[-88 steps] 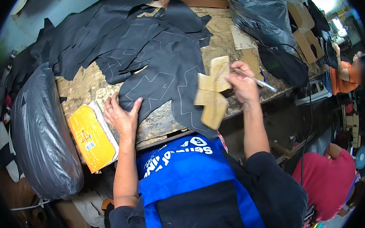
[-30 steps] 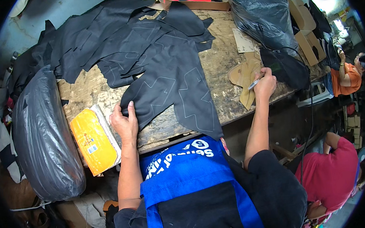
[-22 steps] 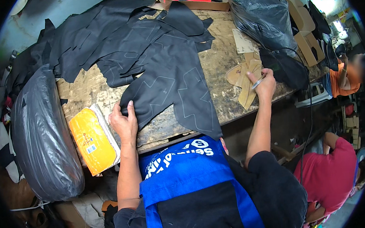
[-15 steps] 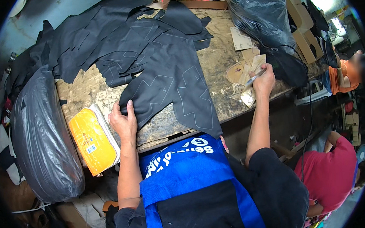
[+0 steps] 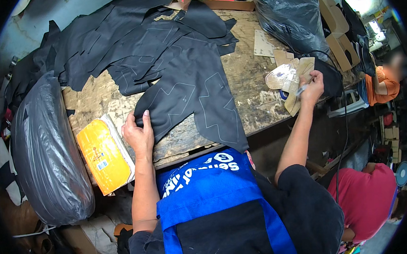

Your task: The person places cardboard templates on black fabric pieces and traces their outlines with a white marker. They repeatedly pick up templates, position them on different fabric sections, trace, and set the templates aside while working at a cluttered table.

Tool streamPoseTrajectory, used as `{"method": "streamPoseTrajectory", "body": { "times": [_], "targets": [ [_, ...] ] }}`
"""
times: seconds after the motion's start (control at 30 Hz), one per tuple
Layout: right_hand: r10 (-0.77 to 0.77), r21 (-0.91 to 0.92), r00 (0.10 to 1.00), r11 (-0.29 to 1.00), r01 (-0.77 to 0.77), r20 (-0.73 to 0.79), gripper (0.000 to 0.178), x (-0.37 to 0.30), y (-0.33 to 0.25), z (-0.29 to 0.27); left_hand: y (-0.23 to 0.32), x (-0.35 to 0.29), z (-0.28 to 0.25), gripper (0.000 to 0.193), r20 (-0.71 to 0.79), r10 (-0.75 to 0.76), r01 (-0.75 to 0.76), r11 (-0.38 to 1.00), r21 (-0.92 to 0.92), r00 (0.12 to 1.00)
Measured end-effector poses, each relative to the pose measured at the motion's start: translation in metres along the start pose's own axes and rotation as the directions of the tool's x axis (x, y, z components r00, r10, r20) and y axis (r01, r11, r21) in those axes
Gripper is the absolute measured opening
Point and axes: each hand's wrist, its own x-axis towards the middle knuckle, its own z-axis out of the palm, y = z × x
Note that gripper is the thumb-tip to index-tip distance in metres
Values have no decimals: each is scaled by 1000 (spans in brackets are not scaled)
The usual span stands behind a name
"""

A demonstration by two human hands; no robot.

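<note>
Black leather-like sheet material is spread over the worktable, with pale outlines drawn on its near part. My left hand rests at the left edge of this near part, thumb on the black material, thumb and forefinger apart, the other fingers partly hidden. At the right, my right hand grips a light-coloured pen. Its fingers also touch a long tan cardboard pattern. Beside that pattern lies a rounded cardboard pattern with a shiny surface. A blue ring-shaped thing shows partly under the patterns.
A yellow-covered book or pad lies by the left table edge, beside a full grey plastic bag. Another dark plastic bag and a cardboard box stand far right. A black cable hangs there. Two people are nearby at right.
My right hand has moved right with the pen, and the long cardboard pattern has shifted right too, uncovering more of the rounded pattern and the blue ring. My left hand has stayed put.
</note>
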Motion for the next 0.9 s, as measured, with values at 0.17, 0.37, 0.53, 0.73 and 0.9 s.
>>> {"method": "streamPoseTrajectory", "body": {
  "times": [0.17,0.37,0.53,0.73,0.9],
  "targets": [
    [73,397,996,913,-91,59,42,34,31,-25,-3,0,1,23,9,-19,18,1000,15,1000],
    [86,587,990,798,-134,109,40,58,35,-66,-8,-3,2,23,15,-117,117,991,-65,993],
    [30,532,954,825,-192,298,37,56,23,-73,-12,-2,3,25,-27,-62,58,992,-110,998],
    [13,630,872,686,-364,490,35,43,2,-37,-12,-2,2,25,-17,-95,92,986,-136,995],
    [-23,626,816,654,-424,577,34,38,-17,-18,-5,-2,0,23,-17,-110,108,988,-109,994]
  ]
}}
